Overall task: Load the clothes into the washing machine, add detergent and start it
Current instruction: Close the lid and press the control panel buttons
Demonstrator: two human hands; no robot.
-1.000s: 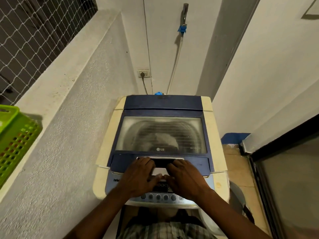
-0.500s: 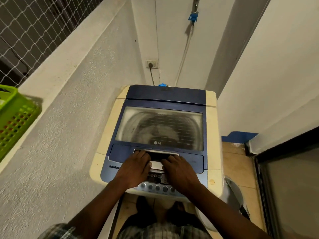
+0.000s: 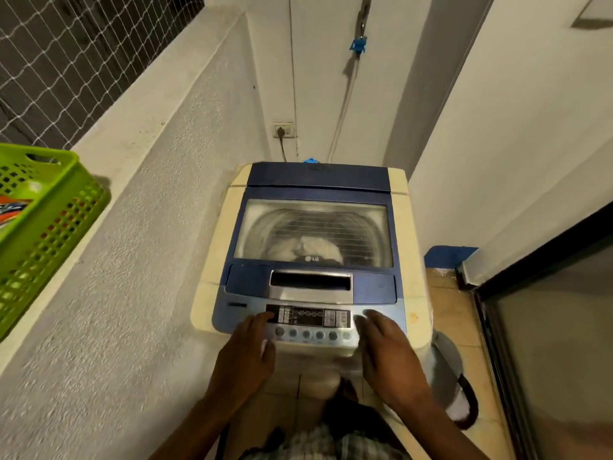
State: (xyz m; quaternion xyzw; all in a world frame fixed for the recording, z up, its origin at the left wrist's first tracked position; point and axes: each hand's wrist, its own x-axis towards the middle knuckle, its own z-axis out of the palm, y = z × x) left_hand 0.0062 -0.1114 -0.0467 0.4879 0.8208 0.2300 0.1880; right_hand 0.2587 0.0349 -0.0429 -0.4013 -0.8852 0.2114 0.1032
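Observation:
A cream and blue top-loading washing machine (image 3: pixel 401 227) stands ahead with its blue lid (image 3: pixel 318 187) shut. Pale clothes (image 3: pixel 308 250) show through the lid's window. The lid's silver handle recess (image 3: pixel 310 283) is uncovered. My left hand (image 3: pixel 247 350) hovers over the left end of the control panel (image 3: pixel 308 317), fingers apart, one fingertip at the panel's dark display. At the panel's right end my right hand (image 3: pixel 384 346) is spread flat, holding nothing. A row of round buttons (image 3: pixel 306 334) lies between the hands.
A rough white wall with a ledge runs along the left; a green plastic basket (image 3: pixel 43 220) holding a colourful packet sits on it. A wall socket (image 3: pixel 283 130) and a hose (image 3: pixel 345 104) are behind the machine. A dark glass door (image 3: pixel 547 343) closes the right side.
Both hands have left the lid's handle recess and drawn back and apart to the two ends of the control panel. The lid stays shut.

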